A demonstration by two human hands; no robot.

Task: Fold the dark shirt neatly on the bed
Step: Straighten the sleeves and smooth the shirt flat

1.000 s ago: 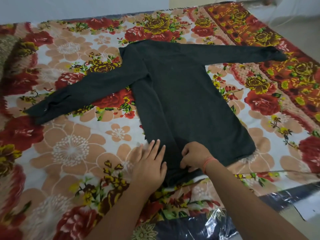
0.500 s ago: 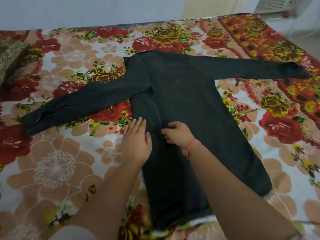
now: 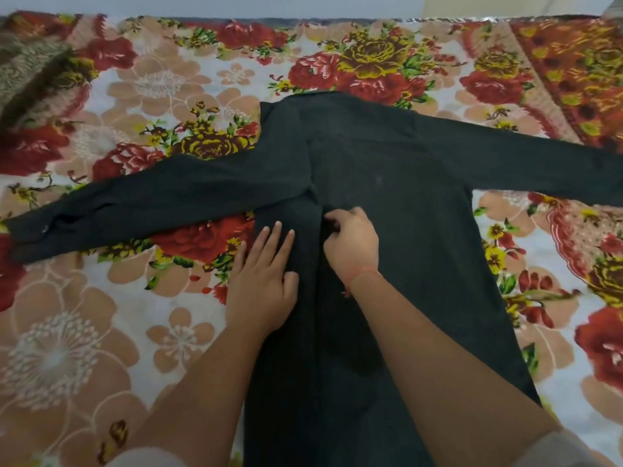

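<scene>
L hand (image 3: 261, 281) is pressing flat on the shirt (image 3: 404, 203) w/ straight fingers; R hand (image 3: 350, 244) is pinching its folded edge — soft, limp cloth, best gripped at seams.

Brown patterned blanket (image 3: 30, 72), pale wall (image 3: 202, 5) behind.

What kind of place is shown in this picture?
Probably a bedroom in a home: a red and peach floral bedsheet covers a wide surface, a dark long-sleeved cloth shirt lies spread on it, and a plain pale wall stands behind.

Dark shirt (image 3: 404, 203); red, yellow, peach floral bedsheet (image 3: 101, 315)
</scene>
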